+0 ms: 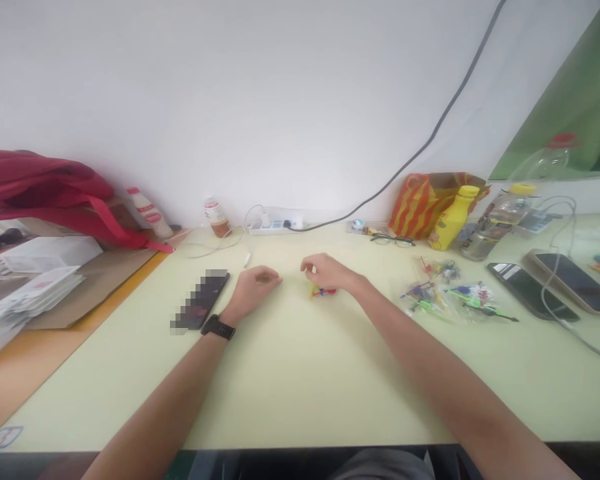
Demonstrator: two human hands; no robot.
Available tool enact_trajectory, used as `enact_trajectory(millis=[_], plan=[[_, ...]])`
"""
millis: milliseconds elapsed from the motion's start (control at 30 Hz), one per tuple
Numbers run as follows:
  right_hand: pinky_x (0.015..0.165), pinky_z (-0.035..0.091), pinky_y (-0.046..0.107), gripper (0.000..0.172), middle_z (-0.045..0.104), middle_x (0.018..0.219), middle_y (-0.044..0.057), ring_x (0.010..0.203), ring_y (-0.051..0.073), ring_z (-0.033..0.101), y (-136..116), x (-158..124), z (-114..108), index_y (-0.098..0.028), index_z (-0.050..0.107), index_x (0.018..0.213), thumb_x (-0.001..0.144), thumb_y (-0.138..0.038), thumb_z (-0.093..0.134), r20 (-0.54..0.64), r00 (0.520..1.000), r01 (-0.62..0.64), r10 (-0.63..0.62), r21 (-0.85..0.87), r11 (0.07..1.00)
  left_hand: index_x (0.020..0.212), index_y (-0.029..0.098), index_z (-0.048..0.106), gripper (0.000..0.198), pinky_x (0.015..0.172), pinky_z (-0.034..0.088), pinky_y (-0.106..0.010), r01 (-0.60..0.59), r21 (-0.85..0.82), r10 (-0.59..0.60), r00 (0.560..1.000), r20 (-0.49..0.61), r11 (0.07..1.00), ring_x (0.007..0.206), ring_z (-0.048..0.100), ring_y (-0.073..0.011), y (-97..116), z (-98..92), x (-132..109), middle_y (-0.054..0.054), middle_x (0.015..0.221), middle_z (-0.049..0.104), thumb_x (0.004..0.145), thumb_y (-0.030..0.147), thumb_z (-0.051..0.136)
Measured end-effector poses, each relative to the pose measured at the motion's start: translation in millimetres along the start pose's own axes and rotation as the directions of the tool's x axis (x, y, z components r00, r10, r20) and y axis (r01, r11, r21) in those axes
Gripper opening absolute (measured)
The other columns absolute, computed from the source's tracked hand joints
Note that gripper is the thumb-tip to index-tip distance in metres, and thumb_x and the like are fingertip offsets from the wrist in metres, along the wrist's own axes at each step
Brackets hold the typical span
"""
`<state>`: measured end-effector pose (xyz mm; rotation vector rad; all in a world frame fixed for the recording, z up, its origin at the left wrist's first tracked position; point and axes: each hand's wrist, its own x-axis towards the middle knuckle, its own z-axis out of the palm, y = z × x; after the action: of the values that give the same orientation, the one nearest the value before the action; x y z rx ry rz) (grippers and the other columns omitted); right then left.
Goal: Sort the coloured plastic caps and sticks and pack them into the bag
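My left hand [254, 291], with a black watch [219, 327] on its wrist, hovers over the pale green table [300, 380]. Its thumb and fingertips come together in a pinch; whatever may be between them is too small to make out. To its right, my right hand [329, 272] is curled, fingertips drawn in toward the thumb, and I cannot make out anything held. Just below this hand lie small red, blue and yellow plastic pieces [324, 292], partly covered by it. A black phone [203, 300] rests left of my left hand.
Clear bags of colourful plastic parts [445, 293] lie to the right, beside two phones [533, 291]. Behind them stand a yellow bottle [453, 220] and a striped bag [413, 207]. Glasses [393, 240] and a power strip [275, 225] sit along the wall. A red bag [45, 190] is at left.
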<state>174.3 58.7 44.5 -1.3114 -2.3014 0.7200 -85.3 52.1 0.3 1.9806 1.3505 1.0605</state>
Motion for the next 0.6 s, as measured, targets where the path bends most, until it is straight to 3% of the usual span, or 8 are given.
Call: enact_trajectory(millis=[67,167,333,433,600], plan=[[0.077,0.049,0.024,0.026,0.074,0.11,0.009,0.093,0.019,0.066,7.5,-1.7,-7.8,-0.017,0.075,0.099,0.08,-0.006,0.061,0.038,0.999,0.006,-0.005,-0.038,0.999,0.085,0.022,0.078,0.026,0.096,0.056,-0.042,-0.019,0.145,0.023,0.999,-0.024,0.989,0.093,0.075,-0.027,-0.1,-2.2,0.9,-0.007,0.097,0.081,0.082,0.048,0.077],[0.067,0.047,0.022,0.028,0.076,0.103,0.008,0.079,0.016,0.066,16.8,-5.6,-16.5,-0.018,0.078,0.095,0.075,-0.004,0.063,0.125,0.992,0.004,0.006,-0.073,0.997,0.088,0.025,0.078,0.023,0.096,0.054,-0.042,-0.007,0.277,0.019,0.999,-0.041,0.961,0.095,0.073,-0.0276,1.1,-5.2,1.1,-0.005,0.099,0.081,0.084,0.047,0.074],[0.059,0.043,0.02,0.015,0.076,0.084,0.003,0.066,0.013,0.064,22.8,-10.3,-21.9,-0.019,0.079,0.083,0.074,-0.01,0.07,0.207,0.978,0.009,0.008,-0.081,0.997,0.108,0.026,0.075,0.028,0.096,0.052,-0.04,-0.073,0.308,0.102,0.992,-0.078,0.949,0.105,0.068,-0.0282,-1.4,-3.6,0.1,-0.006,0.113,0.078,0.09,0.046,0.067],[0.057,0.042,0.022,0.005,0.074,0.076,0.003,0.064,0.014,0.062,23.5,-10.3,-22.2,-0.02,0.075,0.073,0.072,-0.015,0.076,0.191,0.982,0.023,-0.007,-0.08,0.997,0.108,0.025,0.074,0.026,0.095,0.05,-0.041,-0.117,0.289,0.15,0.984,-0.093,0.95,0.106,0.066,-0.0289,-2.4,-1.9,0.0,-0.007,0.114,0.077,0.092,0.044,0.065],[0.064,0.044,0.025,0.013,0.072,0.081,0.003,0.075,0.018,0.063,25.5,-11.2,-27.2,-0.021,0.071,0.069,0.069,-0.009,0.076,0.091,0.995,0.047,-0.038,-0.095,0.994,0.104,0.025,0.074,0.021,0.09,0.05,-0.041,-0.153,0.275,0.191,0.975,-0.114,0.949,0.102,0.065,-0.0288,-1.1,-1.9,0.2,-0.008,0.108,0.077,0.092,0.04,0.066]])
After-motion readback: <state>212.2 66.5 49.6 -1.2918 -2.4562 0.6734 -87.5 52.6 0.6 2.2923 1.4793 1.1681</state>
